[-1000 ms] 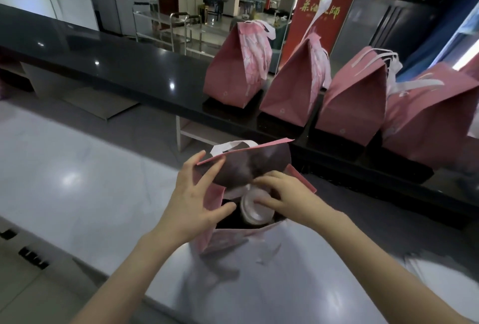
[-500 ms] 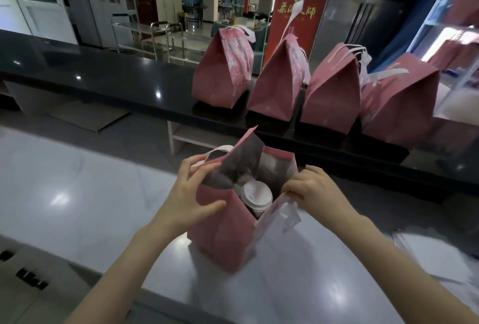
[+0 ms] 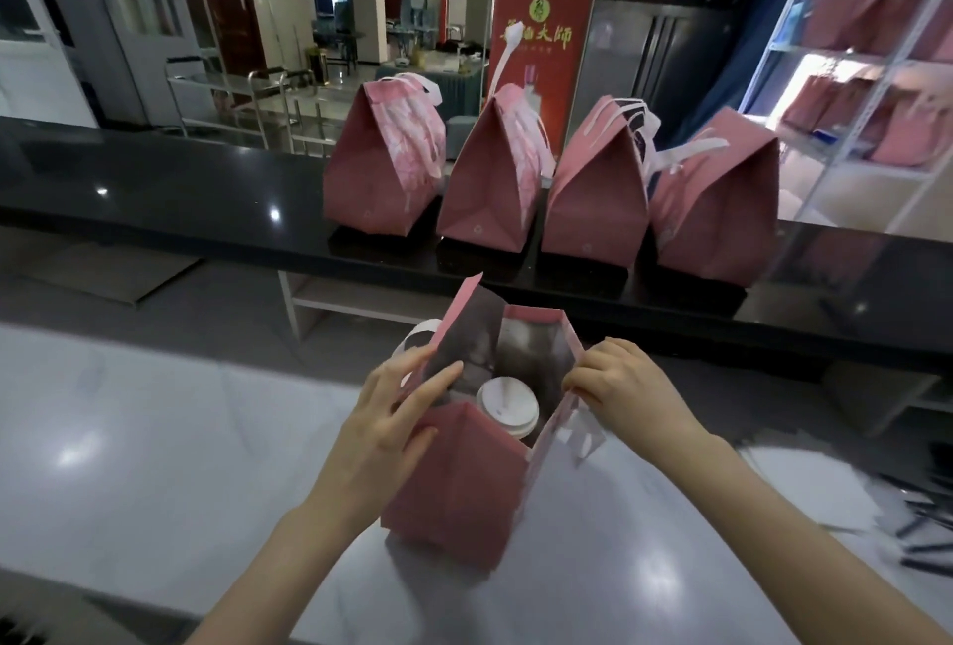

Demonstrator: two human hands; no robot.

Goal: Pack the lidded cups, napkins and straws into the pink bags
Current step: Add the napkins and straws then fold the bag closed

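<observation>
Logging the head view, the only one we have.

The bag (image 3: 454,479) stands upright on the white counter (image 3: 154,438) with its mouth spread wide. Our left hand (image 3: 381,428) pinches the bag's left wall, fingers on the grey inner face and thumb on the pink outside. Our right hand (image 3: 629,392) curls its fingers over the right rim and grips it just above the white handle (image 3: 585,435).

One cup (image 3: 508,404) sits upright inside, white lid showing, toward the near right of the bag. We see no napkin or straw in there, but the bottom is in shadow, so we cannot tell.

Handling, our judgement:
- **Bag:** thin paper, light, quick to crease, stiff only along its folds. Hold it at the rim or the handles. Squeezing mid-wall would press on the cup.
- **Cup:** likely the heaviest item, and top-heavy if filled. Grasp the body below the lid, since the lid may pop off.
- **Loaded bag:** lift by both handles, or support it from beneath.

At the right edge, pale sheets (image 3: 804,484) and thin dark sticks (image 3: 923,528) lie on the counter. They may be napkins and straws, but are too blurred to say. If so, they are light and slippery, and best pinched a few at a time.

Behind, four packed bags (image 3: 381,170) stand side by side on the black ledge (image 3: 154,190), tops folded shut.
</observation>
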